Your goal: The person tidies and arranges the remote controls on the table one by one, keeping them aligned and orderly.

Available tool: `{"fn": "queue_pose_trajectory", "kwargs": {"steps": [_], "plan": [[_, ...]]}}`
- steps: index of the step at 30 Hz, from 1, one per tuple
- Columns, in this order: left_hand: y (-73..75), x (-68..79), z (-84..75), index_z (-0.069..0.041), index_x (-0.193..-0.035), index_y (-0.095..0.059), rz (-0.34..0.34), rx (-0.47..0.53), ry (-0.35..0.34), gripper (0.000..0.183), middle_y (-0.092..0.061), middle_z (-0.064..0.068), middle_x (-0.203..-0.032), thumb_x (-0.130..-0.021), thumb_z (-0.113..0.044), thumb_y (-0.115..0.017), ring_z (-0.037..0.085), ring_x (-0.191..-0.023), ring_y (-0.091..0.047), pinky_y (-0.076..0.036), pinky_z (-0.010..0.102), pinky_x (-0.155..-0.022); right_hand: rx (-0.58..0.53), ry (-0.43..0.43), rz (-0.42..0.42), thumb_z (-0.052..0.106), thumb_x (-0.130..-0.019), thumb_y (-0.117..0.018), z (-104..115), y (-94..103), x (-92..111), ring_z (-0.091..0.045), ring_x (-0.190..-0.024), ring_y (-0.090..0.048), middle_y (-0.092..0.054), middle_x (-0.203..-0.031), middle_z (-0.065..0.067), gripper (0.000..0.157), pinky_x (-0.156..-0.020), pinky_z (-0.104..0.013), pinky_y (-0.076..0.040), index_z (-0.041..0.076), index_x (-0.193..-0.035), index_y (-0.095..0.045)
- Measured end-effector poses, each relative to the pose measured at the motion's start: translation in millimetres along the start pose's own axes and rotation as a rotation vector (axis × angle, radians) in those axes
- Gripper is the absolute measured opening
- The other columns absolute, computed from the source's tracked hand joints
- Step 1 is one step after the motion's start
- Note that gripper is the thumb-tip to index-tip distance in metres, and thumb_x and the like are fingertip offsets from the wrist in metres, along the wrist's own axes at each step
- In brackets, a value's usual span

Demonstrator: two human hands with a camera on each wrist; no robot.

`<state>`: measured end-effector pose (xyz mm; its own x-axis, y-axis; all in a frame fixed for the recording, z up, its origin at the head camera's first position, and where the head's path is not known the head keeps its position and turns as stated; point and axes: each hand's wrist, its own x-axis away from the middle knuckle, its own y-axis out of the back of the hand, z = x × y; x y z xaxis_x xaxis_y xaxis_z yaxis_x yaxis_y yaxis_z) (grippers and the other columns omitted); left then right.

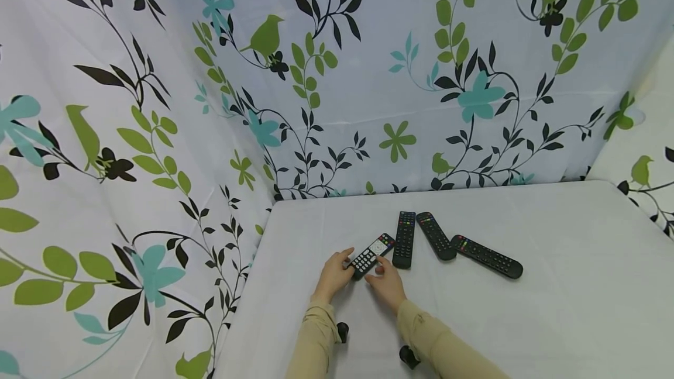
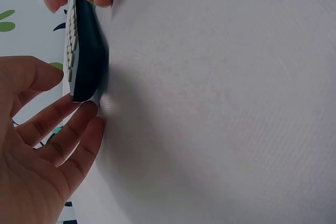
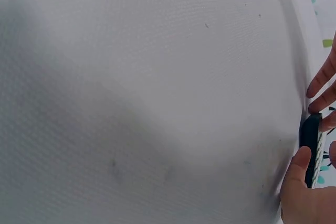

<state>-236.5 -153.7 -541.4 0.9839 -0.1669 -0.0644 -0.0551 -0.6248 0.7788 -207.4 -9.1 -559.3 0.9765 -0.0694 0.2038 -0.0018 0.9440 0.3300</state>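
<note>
A black remote control (image 1: 371, 256) with white keys and a pale upper panel is held slantwise over the white table by both hands. My left hand (image 1: 334, 274) grips its lower left end. In the left wrist view, that hand (image 2: 39, 135) has one digit by the key side of the remote (image 2: 92, 61) and other fingertips at its end. The right hand (image 1: 388, 285) pinches the right edge. In the right wrist view, the thumb of the right hand (image 3: 304, 198) lies against the back of the remote (image 3: 311, 135); its other fingers are mostly cut off.
Right of the hands lie three more black remotes: one nearly upright (image 1: 404, 240), one slanted (image 1: 436, 235) and one farthest right (image 1: 487, 257). The white table (image 1: 579, 297) reaches a patterned curtain (image 1: 358, 104) behind and on the left. Black wrist cameras sit beneath the sleeves.
</note>
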Motion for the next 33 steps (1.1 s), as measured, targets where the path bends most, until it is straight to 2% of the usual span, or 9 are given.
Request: {"fn": "queue_pose_trajectory", "kwargs": {"steps": [6,14,20,26,33], "plan": [[-1.6,0.3,3.8,-0.009,-0.119,-0.054,-0.009,-0.012,-0.018,0.044,-0.060,0.011,-0.091,-0.075,-0.007,-0.055,0.012,-0.070,-0.050,-0.040,0.024,-0.061,0.026,0.007,-0.029,0.018,-0.077,-0.061,-0.3,-6.5,-2.8,-0.016,-0.077,-0.058,-0.059,-0.094,-0.011,0.057,-0.069,-0.030,-0.044,0.004,-0.127,-0.040],[-2.4,-0.9,5.6,-0.009,-0.119,-0.054,-0.001,-0.030,-0.048,0.044,-0.057,0.008,-0.084,-0.075,-0.007,-0.053,0.011,-0.068,-0.045,-0.036,0.023,-0.059,0.030,0.034,-0.040,0.014,-0.075,-0.062,0.8,-11.4,-6.7,-0.012,-0.067,-0.052,-0.058,-0.085,-0.008,0.073,-0.063,-0.023,-0.040,0.000,-0.136,-0.026],[-2.7,-2.1,6.0,-0.012,-0.119,-0.055,0.005,-0.039,-0.037,0.042,-0.053,0.005,-0.081,-0.077,-0.007,-0.052,0.010,-0.065,-0.041,-0.034,0.022,-0.058,-0.008,0.025,-0.024,0.011,-0.076,-0.061,3.7,-11.6,-6.2,-0.009,-0.058,-0.054,-0.055,-0.080,-0.007,0.074,-0.058,-0.022,-0.042,0.000,-0.137,-0.022],[-7.0,-3.0,6.7,-0.012,-0.118,-0.055,0.015,-0.032,-0.053,0.042,-0.051,0.007,-0.079,-0.077,-0.007,-0.052,0.011,-0.065,-0.039,-0.033,0.022,-0.057,-0.014,0.015,-0.047,0.009,-0.076,-0.061,3.8,-14.3,-7.2,-0.008,-0.057,-0.052,-0.053,-0.078,-0.005,0.074,-0.056,-0.021,-0.043,-0.001,-0.137,-0.020],[-10.5,0.1,5.4,-0.015,-0.119,-0.055,0.035,-0.005,-0.021,0.043,-0.049,0.007,-0.080,-0.077,-0.009,-0.051,0.011,-0.064,-0.037,-0.032,0.021,-0.056,-0.055,0.012,-0.056,0.001,-0.074,-0.058,-2.9,-16.7,-10.6,-0.007,-0.056,-0.052,-0.050,-0.080,-0.007,0.074,-0.055,-0.020,-0.048,0.000,-0.138,-0.021]]}}
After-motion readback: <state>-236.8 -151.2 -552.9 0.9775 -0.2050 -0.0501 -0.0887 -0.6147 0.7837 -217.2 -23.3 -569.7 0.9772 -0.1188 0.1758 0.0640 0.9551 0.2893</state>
